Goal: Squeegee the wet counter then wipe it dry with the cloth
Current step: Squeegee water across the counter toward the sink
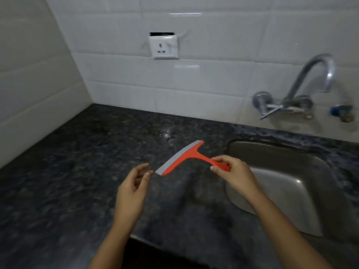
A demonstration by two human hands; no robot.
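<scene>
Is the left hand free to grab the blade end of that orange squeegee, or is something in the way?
Probably yes. The left hand is open and empty, its fingertips just short of the blade end of the squeegee, nothing between them. The right hand grips only the handle.

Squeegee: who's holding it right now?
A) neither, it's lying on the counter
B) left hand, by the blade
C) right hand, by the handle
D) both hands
C: the right hand pinches the red handle of the squeegee, while the left hand is open beside the blade's near end with a small gap, holding nothing.
</scene>
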